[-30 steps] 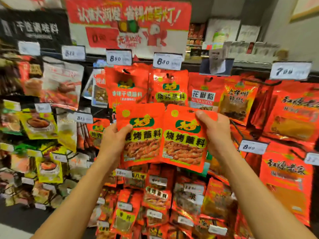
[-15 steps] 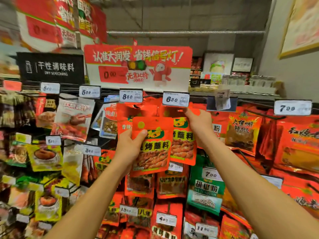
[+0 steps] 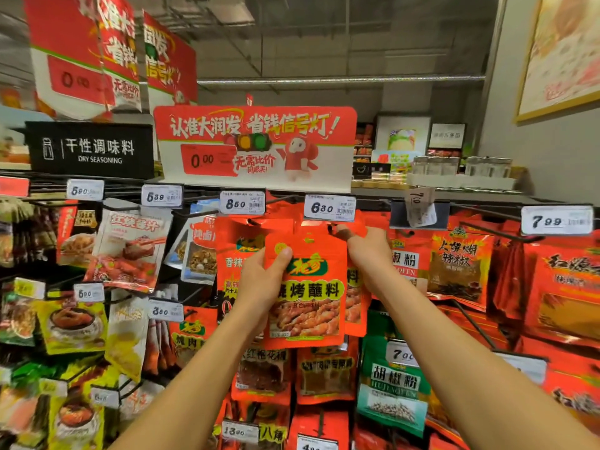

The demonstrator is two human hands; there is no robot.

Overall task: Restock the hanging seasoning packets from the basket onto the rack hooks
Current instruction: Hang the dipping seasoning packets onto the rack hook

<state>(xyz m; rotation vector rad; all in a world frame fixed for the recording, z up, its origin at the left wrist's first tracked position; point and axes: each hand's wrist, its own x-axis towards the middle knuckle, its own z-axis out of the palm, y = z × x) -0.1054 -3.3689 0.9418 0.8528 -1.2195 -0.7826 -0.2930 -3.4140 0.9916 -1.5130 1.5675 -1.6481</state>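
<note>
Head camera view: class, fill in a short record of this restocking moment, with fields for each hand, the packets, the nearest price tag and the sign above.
Left hand: grips the front orange packet by its left edge, thumb on the front.
Right hand: raised to the top of the second packet, fingers at the hook under the tag.
Second packet: mostly hidden behind the front one.
Nearest price tag: reads 6.80.
Black sign: reads DRY SEASONING.
Hook engagement: cannot tell.

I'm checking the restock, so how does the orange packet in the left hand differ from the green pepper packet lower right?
The orange packet is held up by the left hand; the green packet hangs on the rack. Orange shows grilled food, green shows peppercorns. Orange sits higher. Both are flat printed pouches.
</note>
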